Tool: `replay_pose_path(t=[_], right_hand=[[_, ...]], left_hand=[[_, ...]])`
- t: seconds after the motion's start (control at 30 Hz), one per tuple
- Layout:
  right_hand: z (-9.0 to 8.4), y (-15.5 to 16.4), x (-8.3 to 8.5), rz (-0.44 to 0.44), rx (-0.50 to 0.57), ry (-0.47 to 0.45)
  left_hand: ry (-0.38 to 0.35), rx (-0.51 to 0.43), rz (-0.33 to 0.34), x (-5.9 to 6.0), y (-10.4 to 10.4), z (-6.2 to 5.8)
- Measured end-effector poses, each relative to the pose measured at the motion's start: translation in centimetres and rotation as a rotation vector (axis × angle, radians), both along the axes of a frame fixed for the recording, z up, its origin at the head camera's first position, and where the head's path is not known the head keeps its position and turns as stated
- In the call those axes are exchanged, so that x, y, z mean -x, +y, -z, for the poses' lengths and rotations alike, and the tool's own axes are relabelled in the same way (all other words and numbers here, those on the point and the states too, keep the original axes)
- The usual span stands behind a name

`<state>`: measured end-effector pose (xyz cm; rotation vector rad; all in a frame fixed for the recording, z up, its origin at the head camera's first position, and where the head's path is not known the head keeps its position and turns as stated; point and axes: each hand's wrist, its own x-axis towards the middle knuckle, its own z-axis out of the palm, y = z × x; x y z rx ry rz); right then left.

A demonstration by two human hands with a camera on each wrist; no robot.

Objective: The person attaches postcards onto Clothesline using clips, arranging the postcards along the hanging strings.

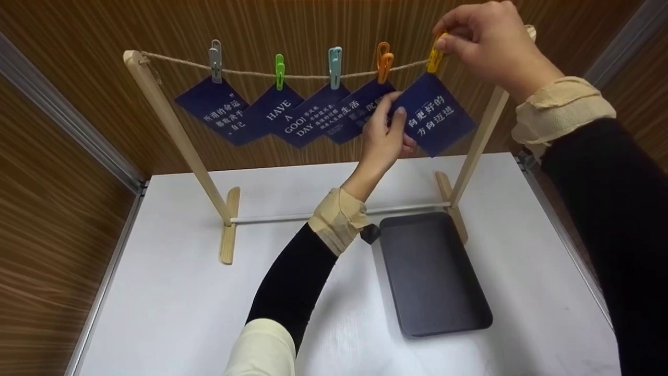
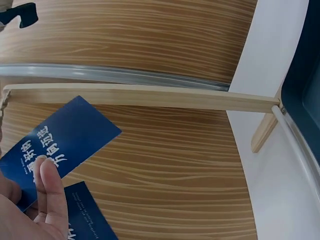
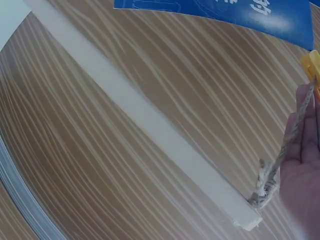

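In the head view my right hand [image 1: 496, 47] pinches a yellow clothespin [image 1: 433, 61] at the right part of a twine line [image 1: 308, 77]. Below that clothespin is a dark blue card [image 1: 438, 133] with white lettering, its top corner at the clothespin. My left hand [image 1: 382, 137] holds this card by its left side, thumb in front. Farther left, several similar blue cards [image 1: 237, 137] hang by their corners, overlapping, from grey [image 1: 215, 62], green [image 1: 280, 73], light blue [image 1: 335, 68] and orange [image 1: 384, 62] clothespins. In the right wrist view, fingers partly hide the yellow clothespin.
The twine is tied between two wooden posts [image 1: 180, 138] of a stand with wooden feet [image 1: 227, 245] and a white crossbar [image 1: 271, 218]. A dark rectangular tray [image 1: 436, 277] lies on the white table [image 1: 172, 308], near the right foot. Wood-grain panels [image 1: 57, 177] surround the table.
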<state>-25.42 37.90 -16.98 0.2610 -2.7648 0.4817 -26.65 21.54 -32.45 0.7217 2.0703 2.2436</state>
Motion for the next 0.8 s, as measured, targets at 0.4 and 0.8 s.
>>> replay_pose_path(t=[0.4, 0.8], right_hand=[[1.1, -0.6, 0.9, -0.083, -0.052, -0.049], [6.5, 1.9, -2.0, -0.218, -0.151, 0.331]], left_hand=[[-0.036, 0.009, -0.007, 0.5, -0.8, -0.1], [0.104, 0.212, -0.004, -1.0, -2.8, 2.6]])
